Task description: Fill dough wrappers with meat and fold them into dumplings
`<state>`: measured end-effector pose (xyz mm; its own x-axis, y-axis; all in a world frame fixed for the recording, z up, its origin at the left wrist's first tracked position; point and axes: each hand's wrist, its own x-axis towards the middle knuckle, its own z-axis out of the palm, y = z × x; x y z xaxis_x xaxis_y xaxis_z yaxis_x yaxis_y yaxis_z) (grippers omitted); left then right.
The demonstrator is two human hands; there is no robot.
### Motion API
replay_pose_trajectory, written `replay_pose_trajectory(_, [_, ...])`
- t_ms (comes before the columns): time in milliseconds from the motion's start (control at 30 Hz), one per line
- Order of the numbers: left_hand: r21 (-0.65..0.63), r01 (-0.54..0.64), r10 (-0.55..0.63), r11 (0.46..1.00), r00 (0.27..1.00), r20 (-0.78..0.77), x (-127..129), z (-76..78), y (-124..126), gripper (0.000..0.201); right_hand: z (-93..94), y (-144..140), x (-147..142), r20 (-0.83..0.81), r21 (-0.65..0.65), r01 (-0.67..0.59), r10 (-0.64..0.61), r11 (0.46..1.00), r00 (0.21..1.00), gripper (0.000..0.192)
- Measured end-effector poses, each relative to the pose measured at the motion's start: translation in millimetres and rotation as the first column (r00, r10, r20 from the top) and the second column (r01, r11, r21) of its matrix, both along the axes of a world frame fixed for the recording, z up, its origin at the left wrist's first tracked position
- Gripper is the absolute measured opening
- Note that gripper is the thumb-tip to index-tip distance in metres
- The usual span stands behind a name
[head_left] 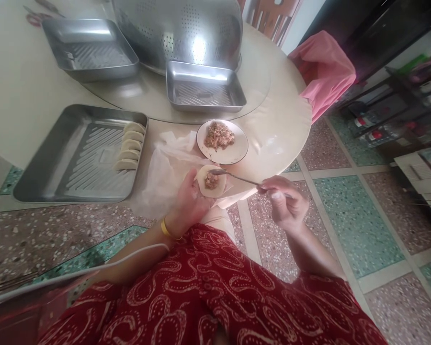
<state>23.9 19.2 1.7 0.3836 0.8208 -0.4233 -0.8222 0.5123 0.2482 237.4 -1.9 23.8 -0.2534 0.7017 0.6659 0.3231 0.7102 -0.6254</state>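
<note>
My left hand [188,201] cups a round dumpling wrapper [211,181] with a lump of minced filling in its middle. My right hand [285,199] grips the handle of a metal spoon [237,177], whose bowl rests at the wrapper's upper edge. Just beyond, a white plate [237,153] holds a mound of meat filling [218,135]. To the left, a steel tray [75,158] carries several folded dumplings [130,147] in a column along its right side.
A clear plastic sheet [165,172] lies on the round table [21,96] under my left hand. Two empty steel trays [89,48] [204,86] and a large perforated colander [179,28] sit on the glass turntable. A pink cloth [325,69] hangs at the right.
</note>
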Motion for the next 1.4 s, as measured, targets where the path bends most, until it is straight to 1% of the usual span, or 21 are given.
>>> replay_pose_trajectory(100, [0.014, 0.004, -0.004, 1.000, 1.000, -0.015, 0.4, 2.0, 0.8, 0.047, -0.3, 2.1, 2.3, 0.078, 0.036, -0.014, 0.011, 0.999, 0.997, 0.030])
replay_pose_trajectory(167, [0.014, 0.013, -0.013, 1.000, 1.000, -0.024, 0.6, 3.1, 1.4, 0.047, -0.6, 3.6, 3.2, 0.095, 0.073, 0.001, -0.008, 0.997, 0.995, 0.031])
replay_pose_trajectory(233, [0.015, 0.021, -0.020, 1.000, 0.999, -0.030, 0.5, 4.0, 2.1, 0.047, -1.2, 5.4, 3.6, 0.116, 0.119, -0.019, 0.005, 0.993, 0.993, 0.032])
replay_pose_trajectory(333, [0.007, 0.023, -0.023, 1.000, 0.999, -0.025, 0.1, 5.1, 3.1, 0.049, -3.1, 8.1, 4.6, 0.157, 0.142, -0.039, 0.016, 0.989, 0.988, 0.033])
replay_pose_trajectory(433, [0.012, 0.020, -0.020, 1.000, 1.000, -0.017, 0.0, 5.4, 3.9, 0.050, -5.7, 9.6, 6.7, 0.137, 0.164, 0.028, -0.051, 0.986, 0.989, 0.031])
replay_pose_trajectory(500, [0.014, 0.019, -0.018, 1.000, 1.000, -0.019, 0.2, 5.0, 4.3, 0.050, -7.3, 9.5, 7.0, 0.122, 0.150, 0.071, -0.090, 0.986, 0.988, 0.029])
replay_pose_trajectory(600, [0.015, 0.018, -0.018, 1.000, 1.000, -0.023, 0.7, 4.5, 4.8, 0.050, -9.3, 7.6, 3.8, 0.110, 0.113, 0.061, -0.074, 0.992, 0.991, 0.027])
replay_pose_trajectory(700, [0.013, 0.022, -0.022, 1.000, 1.000, -0.008, 1.0, 5.7, 4.9, 0.050, -11.3, 5.1, 0.5, 0.107, 0.118, 0.031, -0.044, 0.993, 0.993, 0.027])
replay_pose_trajectory(767, [-0.007, 0.022, -0.022, 1.000, 1.000, -0.001, 1.2, 7.4, 4.7, 0.051, -13.4, 5.3, 0.9, 0.098, 0.121, 0.035, -0.047, 0.992, 0.994, 0.029])
replay_pose_trajectory(833, [-0.026, 0.017, -0.017, 1.000, 1.000, -0.013, 1.5, 8.8, 4.5, 0.050, -17.2, 8.9, 3.0, 0.047, 0.139, 0.073, -0.081, 0.988, 0.996, 0.031])
replay_pose_trajectory(900, [-0.026, 0.010, -0.011, 1.000, 0.999, -0.036, 2.0, 9.0, 4.1, 0.049, -23.6, 16.4, 4.9, -0.028, 0.163, 0.137, -0.134, 0.977, 0.991, 0.029])
replay_pose_trajectory(967, [-0.010, 0.009, -0.010, 1.000, 0.998, -0.057, 2.6, 8.0, 3.7, 0.047, -33.5, 26.8, 4.8, -0.086, 0.114, 0.228, -0.219, 0.967, 0.972, 0.024])
replay_pose_trajectory(1000, [-0.004, 0.011, -0.011, 1.000, 0.998, -0.065, 3.0, 7.3, 3.5, 0.045, -39.8, 32.4, 3.8, -0.107, 0.042, 0.285, -0.280, 0.957, 0.954, 0.021])
replay_pose_trajectory(1033, [-0.001, 0.012, -0.012, 1.000, 0.997, -0.070, 3.4, 6.6, 3.2, 0.043, -46.7, 37.9, 2.2, -0.131, -0.058, 0.340, -0.345, 0.939, 0.930, 0.018])
replay_pose_trajectory(1067, [-0.001, 0.016, -0.016, 1.000, 0.997, -0.071, 3.8, 6.1, 3.0, 0.042, -53.9, 43.0, 0.1, -0.162, -0.165, 0.381, -0.406, 0.910, 0.899, 0.017])
replay_pose_trajectory(1100, [-0.004, 0.021, -0.021, 1.000, 0.997, -0.070, 4.3, 6.0, 2.9, 0.042, -61.0, 47.3, -2.4, -0.206, -0.263, 0.391, -0.447, 0.882, 0.871, 0.017])
replay_pose_trajectory(1133, [-0.004, 0.025, -0.025, 1.000, 0.997, -0.069, 4.9, 6.3, 2.9, 0.042, -67.6, 50.6, -5.1, -0.257, -0.342, 0.364, -0.459, 0.866, 0.850, 0.018])
replay_pose_trajectory(1200, [0.005, 0.031, -0.031, 1.000, 0.997, -0.071, 6.6, 8.1, 3.3, 0.042, -77.7, 53.5, -11.2, -0.339, -0.444, 0.279, -0.448, 0.851, 0.827, 0.021])
replay_pose_trajectory(1300, [0.037, 0.047, -0.043, 0.998, 0.994, -0.100, 9.8, 12.1, 4.8, 0.042, -83.5, 48.7, -18.8, -0.354, -0.504, 0.201, -0.413, 0.840, 0.839, 0.028])
replay_pose_trajectory(1400, [0.066, 0.104, -0.095, 0.992, 0.988, -0.119, 12.6, 15.0, 6.1, 0.045, -82.2, 38.0, -18.4, -0.288, -0.526, 0.201, -0.395, 0.827, 0.872, 0.032])
